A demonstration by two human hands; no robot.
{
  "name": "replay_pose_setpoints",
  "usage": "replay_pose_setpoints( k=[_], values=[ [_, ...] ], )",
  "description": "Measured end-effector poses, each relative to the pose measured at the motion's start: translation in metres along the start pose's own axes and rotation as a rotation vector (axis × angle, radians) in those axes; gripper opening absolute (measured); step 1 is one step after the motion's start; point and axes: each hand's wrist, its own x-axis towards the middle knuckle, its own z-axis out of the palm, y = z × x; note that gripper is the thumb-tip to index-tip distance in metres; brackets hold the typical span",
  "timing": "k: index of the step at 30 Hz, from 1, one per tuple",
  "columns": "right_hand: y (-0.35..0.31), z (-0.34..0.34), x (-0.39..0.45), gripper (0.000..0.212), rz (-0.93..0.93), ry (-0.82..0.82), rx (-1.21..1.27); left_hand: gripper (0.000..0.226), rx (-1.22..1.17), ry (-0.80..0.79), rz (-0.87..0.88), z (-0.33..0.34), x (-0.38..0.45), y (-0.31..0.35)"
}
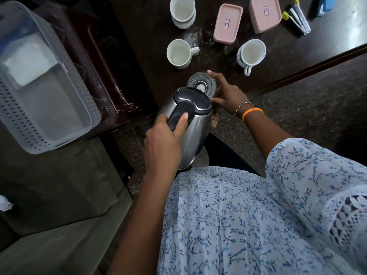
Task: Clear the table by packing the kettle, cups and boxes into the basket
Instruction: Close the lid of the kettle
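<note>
The left hand grips the steel kettle by its black handle, held off the dark table; the right hand clasps its round base at the table edge. Three white cups look empty, two pink boxes are lidded. The basket at left holds something white, perhaps paper

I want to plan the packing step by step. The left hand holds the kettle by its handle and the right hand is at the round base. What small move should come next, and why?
Probably carry the kettle left and lower it into the basket. The left hand already grips its handle, it is off the table, and the basket looks roomy.
</note>
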Motion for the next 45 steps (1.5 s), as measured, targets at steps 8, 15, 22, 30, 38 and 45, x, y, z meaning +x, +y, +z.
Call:
replay_pose_setpoints(
  k=[8,15,22,30,38,45],
  values=[
    [-0.001,-0.003,0.001,0.079,-0.011,-0.027,0.005,0.052,-0.029,-0.019,-0.026,-0.005,0.005,0.004],
    [-0.001,-0.003,0.001,0.080,-0.018,-0.032,0.015,0.051,-0.039,-0.029,-0.028,-0.009,0.013,0.004],
    [-0.001,-0.004,0.001,0.080,-0.028,-0.042,0.025,0.051,-0.037,-0.044,-0.037,-0.010,0.013,0.003],
    [0.000,-0.004,0.002,0.080,-0.035,-0.045,0.029,0.055,-0.012,-0.045,-0.055,-0.009,0.008,0.010],
    [0.002,-0.002,0.003,0.080,-0.047,-0.043,0.028,0.055,0.021,-0.068,-0.067,-0.009,0.006,0.015],
    [0.003,-0.003,0.003,0.080,-0.053,-0.047,0.026,0.055,0.036,-0.086,-0.068,-0.009,0.004,0.019]
  ],
)
